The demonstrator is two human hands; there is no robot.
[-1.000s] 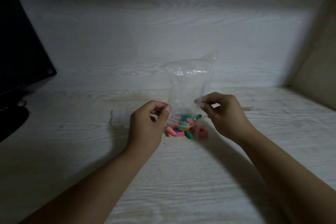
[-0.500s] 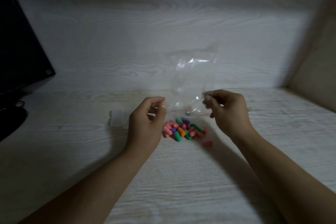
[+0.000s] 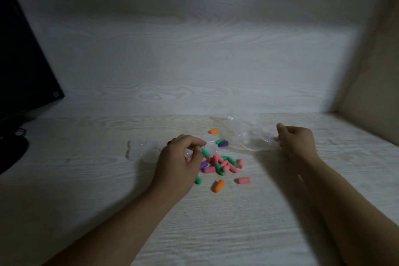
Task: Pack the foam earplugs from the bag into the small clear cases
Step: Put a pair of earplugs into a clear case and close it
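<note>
Several foam earplugs point(image 3: 220, 165) in pink, green, purple and orange lie loose in a heap on the pale wooden desk point(image 3: 216, 222). Single plugs lie apart: an orange one point(image 3: 213, 131) behind the heap, another orange one point(image 3: 218, 185) and a pink one point(image 3: 243, 180) in front. My left hand point(image 3: 179, 164) hovers over the heap's left side, its fingertips pinching a small clear case point(image 3: 210, 148). More clear cases point(image 3: 140, 151) sit to its left. My right hand point(image 3: 295, 142) grips the empty clear bag point(image 3: 248, 136), which lies flat on the desk.
A dark monitor point(image 3: 23, 71) stands at the far left, its base and cable on the desk below it. A wood-grain back panel point(image 3: 194, 60) and a side wall point(image 3: 371, 93) at the right close in the desk.
The bag, held upright over the desk before, has come down flat to the right in my right hand. The earplugs have spilled and scattered. My left hand let go of the bag and took a clear case.
</note>
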